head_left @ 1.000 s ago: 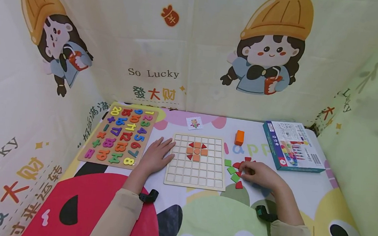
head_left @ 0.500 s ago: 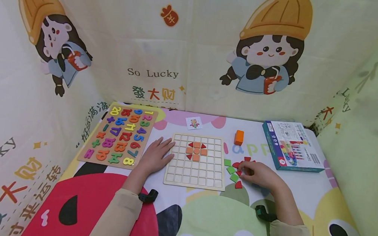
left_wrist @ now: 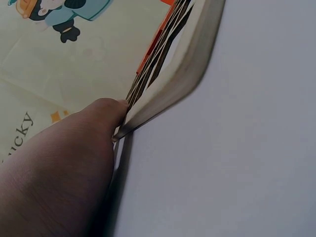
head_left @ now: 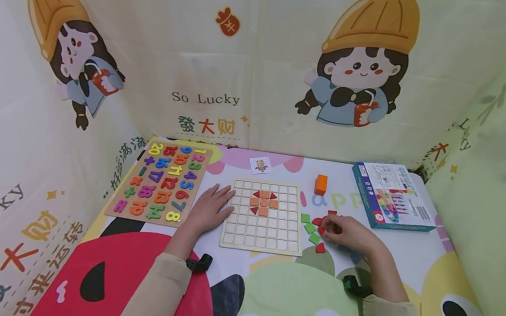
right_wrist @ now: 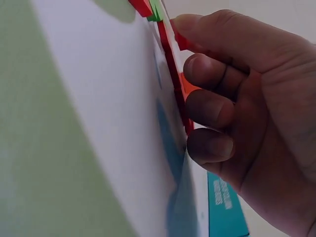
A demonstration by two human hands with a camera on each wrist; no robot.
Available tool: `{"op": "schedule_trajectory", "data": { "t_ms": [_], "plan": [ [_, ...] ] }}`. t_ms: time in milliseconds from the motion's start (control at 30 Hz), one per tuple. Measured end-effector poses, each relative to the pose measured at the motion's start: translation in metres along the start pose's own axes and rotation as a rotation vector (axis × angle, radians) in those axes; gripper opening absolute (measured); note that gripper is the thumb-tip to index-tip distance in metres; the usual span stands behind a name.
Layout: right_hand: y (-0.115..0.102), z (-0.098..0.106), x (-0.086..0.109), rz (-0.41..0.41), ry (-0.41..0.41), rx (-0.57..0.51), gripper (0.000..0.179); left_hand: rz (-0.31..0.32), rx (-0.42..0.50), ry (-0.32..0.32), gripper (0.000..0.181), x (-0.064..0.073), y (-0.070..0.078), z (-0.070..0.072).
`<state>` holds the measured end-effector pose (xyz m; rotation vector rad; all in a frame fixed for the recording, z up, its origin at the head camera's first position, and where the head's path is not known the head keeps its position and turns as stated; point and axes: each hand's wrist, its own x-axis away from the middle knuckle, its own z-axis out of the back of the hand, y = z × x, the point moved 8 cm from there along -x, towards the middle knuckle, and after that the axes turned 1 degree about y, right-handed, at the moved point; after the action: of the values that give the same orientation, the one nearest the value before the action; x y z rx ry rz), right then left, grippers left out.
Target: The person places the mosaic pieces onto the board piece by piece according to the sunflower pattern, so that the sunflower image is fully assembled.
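A wooden grid board (head_left: 260, 239) lies in the middle of the table. Orange square tiles (head_left: 273, 204) and red triangle tiles (head_left: 273, 195) sit in its upper cells. My left hand (head_left: 205, 208) rests at the board's left edge, fingers spread. In the left wrist view the thumb (left_wrist: 106, 111) touches the board's edge (left_wrist: 168, 91). To the right, my right hand (head_left: 350, 234) is low over a scatter of loose red and green tiles, fingers curled. In the right wrist view its thumb and index finger pinch a small red tile (right_wrist: 183, 42); its full shape is hidden.
A number puzzle board (head_left: 160, 182) lies left. Behind the grid are a small pattern card (head_left: 260, 165) and an orange block (head_left: 320, 184). A flat teal box (head_left: 394, 196) stands at back right. Loose green tiles (head_left: 309, 228) lie beside the grid's right edge.
The right fingertips and the red tile at them shift very slightly. The left hand and the tiles on the grid board stay put.
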<state>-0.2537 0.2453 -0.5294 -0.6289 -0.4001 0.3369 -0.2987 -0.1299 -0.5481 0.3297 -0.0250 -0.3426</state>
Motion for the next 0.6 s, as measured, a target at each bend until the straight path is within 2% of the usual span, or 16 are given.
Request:
{"op": "schedule_trajectory", "data": {
  "t_ms": [167,367,600],
  "plan": [
    [-0.013,0.002,-0.004,0.027,0.005,0.007,0.014,0.0,-0.001,0.002,0.062,0.0,0.001,0.001],
    [-0.038,0.004,-0.016,0.061,0.044,0.054,0.017,0.004,-0.005,0.0,0.062,0.001,0.001,0.002],
    [-0.062,-0.007,-0.038,0.069,0.048,0.052,0.016,0.012,-0.002,-0.009,0.062,0.001,0.001,0.002]
  ]
}}
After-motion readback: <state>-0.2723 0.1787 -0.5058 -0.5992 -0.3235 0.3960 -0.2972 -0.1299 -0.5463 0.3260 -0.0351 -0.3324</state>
